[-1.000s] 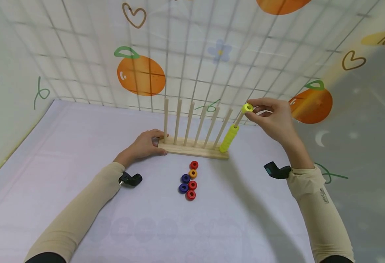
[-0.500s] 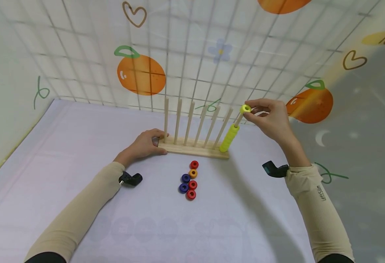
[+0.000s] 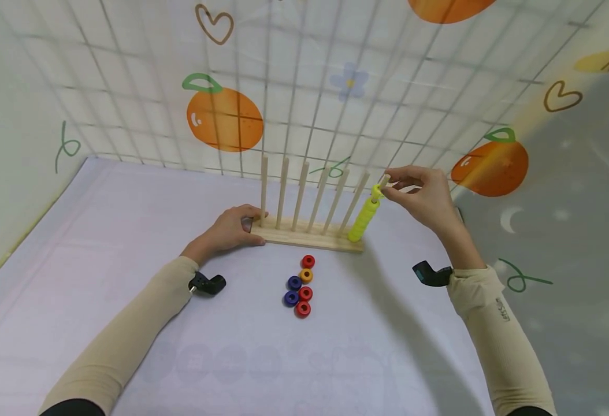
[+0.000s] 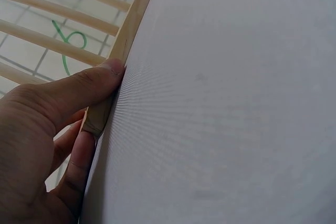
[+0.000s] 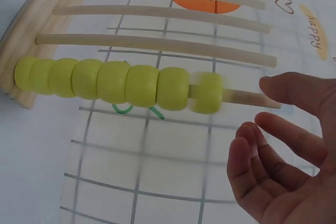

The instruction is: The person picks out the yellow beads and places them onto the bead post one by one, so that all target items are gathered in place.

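A wooden bead rack with a long base (image 3: 307,237) and several upright pegs stands on the table. My left hand (image 3: 227,227) grips the left end of the base, thumb (image 4: 100,83) along the front edge and fingers behind. Yellow beads (image 5: 113,81) are stacked on the rightmost peg. One more yellow bead (image 5: 209,94), slightly blurred, is threaded on that peg just above the stack, with a small gap below it. Around the peg's top, my right hand (image 3: 423,195) holds nothing, thumb and fingers parted and apart from the bead.
In front of the rack lie loose beads: red (image 3: 308,262), orange (image 3: 307,275) and dark blue (image 3: 294,283), with more red and blue ones close by. Behind the rack hangs a printed white curtain (image 3: 143,115) with a grid behind it.
My right hand has brought the yellow bead from above the peg's tip onto the peg and let it go; the bead has slid down towards the stack. The left hand stays put.
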Demonstrator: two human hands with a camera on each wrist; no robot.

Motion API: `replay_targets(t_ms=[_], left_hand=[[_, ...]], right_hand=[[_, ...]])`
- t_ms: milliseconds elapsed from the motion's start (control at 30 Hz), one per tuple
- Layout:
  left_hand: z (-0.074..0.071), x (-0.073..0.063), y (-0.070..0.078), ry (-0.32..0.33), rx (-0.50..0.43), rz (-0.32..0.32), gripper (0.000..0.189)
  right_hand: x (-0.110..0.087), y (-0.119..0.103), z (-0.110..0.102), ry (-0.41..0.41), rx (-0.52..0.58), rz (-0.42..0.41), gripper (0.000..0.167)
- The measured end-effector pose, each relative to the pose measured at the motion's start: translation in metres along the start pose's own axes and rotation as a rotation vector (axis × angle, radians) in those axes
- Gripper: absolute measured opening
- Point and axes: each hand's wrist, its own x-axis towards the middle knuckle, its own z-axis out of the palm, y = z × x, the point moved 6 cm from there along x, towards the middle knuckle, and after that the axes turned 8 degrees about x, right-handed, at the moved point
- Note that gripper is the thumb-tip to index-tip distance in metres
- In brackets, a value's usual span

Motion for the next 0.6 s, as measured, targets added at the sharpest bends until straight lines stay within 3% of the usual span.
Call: replay_targets(t_ms=[367, 600], left_hand=[[-0.001, -0.001, -0.003, -0.019, -0.044, -0.035, 0.079], [-0.006, -0.008, -0.002, -0.042, -0.063, -0.069, 0.087]], right_hand=[[-0.013, 0.009, -0.009, 0.025, 0.022, -0.008, 0.029], [-0.031, 0.024, -0.011, 0.025, 0.024, 0.042, 0.029]])
